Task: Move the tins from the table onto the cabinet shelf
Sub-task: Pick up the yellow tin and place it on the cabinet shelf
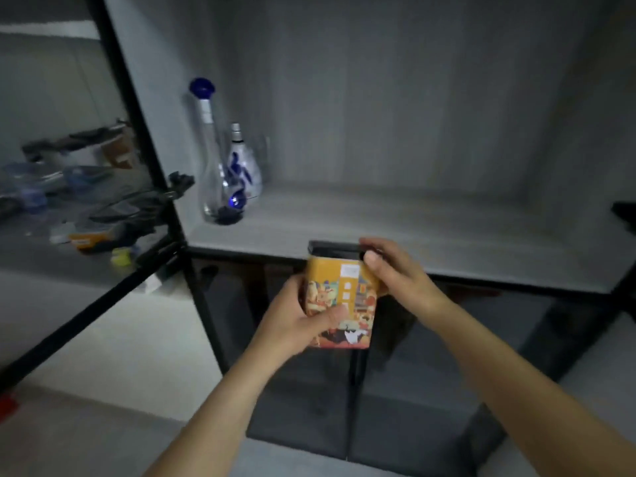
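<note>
A yellow-orange tin (339,297) with a black lid and a colourful picture on its side is held upright in both hands, just in front of the front edge of the grey cabinet shelf (395,228). My left hand (303,318) grips its lower left side, thumb across the picture. My right hand (399,273) holds the upper right corner at the lid. The tin's base hangs below shelf level and its lid is level with the shelf's front edge.
Two glass bottles stand at the shelf's back left: a tall clear one with a blue stopper (215,156) and a shorter blue-and-white one (242,166). An open glass door (86,201) with a black frame stands at the left. Dark lower cabinet doors (309,390) are below.
</note>
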A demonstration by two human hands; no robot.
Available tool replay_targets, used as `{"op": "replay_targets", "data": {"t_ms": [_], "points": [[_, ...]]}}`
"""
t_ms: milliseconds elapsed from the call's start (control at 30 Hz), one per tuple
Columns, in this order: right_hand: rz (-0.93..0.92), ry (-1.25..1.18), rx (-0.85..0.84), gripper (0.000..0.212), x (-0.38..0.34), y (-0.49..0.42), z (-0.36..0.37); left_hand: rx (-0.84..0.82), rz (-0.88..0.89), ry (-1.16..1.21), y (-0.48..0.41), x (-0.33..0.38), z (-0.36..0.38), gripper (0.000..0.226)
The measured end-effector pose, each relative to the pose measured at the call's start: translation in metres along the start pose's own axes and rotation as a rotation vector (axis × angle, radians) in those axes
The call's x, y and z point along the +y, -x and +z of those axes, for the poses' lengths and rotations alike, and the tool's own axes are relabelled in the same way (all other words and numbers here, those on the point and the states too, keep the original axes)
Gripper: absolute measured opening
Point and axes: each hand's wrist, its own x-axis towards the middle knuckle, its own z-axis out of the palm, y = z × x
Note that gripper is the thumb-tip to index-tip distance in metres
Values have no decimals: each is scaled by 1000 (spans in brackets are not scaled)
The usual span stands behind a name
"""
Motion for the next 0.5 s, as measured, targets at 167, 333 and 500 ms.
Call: {"op": "replay_targets", "data": {"t_ms": [167, 333, 500], "points": [[115, 191, 282, 37, 41, -54, -97, -51, 160, 79, -143, 42, 51, 63], [334, 816, 281, 41, 110, -95, -198, -146, 204, 120, -286, 67, 128, 47], [393, 1064, 375, 44, 161, -107, -236, -194, 234, 99, -381, 78, 224, 52]]}}
